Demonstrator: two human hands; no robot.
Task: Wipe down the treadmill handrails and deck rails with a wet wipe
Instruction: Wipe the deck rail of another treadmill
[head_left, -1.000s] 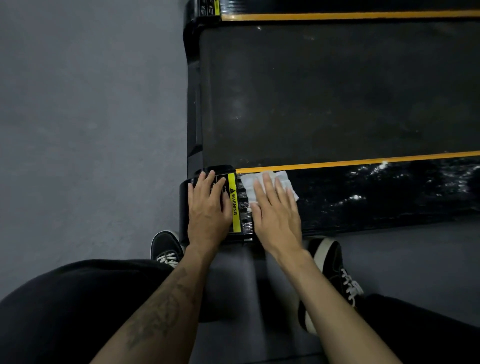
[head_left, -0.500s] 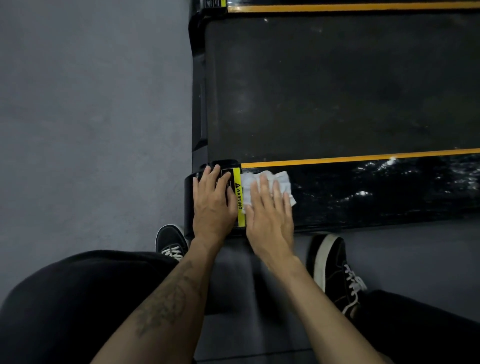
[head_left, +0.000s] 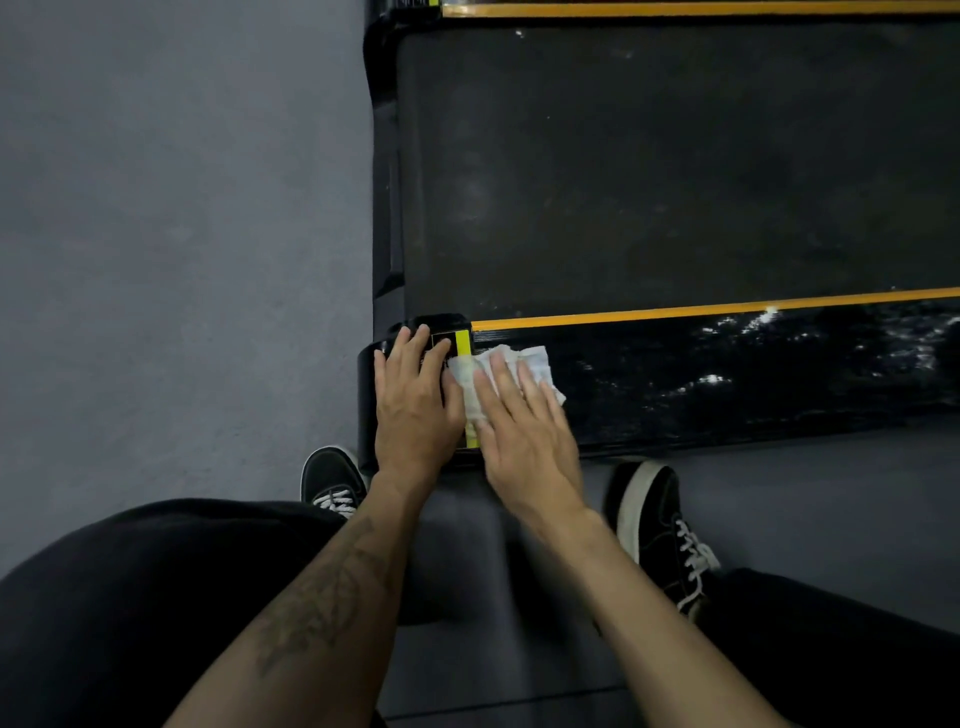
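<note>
1. Hands work at the rear corner of a treadmill's near deck rail, glossy black under a yellow stripe.
2. Right hand presses a white wet wipe flat on the rail, fingers straight and slightly spread.
3. Left hand rests open on the end cap, fingers extended.
4. Black sneakers stand on grey floor beside the belt.

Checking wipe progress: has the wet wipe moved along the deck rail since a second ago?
Yes. The wet wipe slid toward the rail's end, now overlapping the yellow warning label.
</note>
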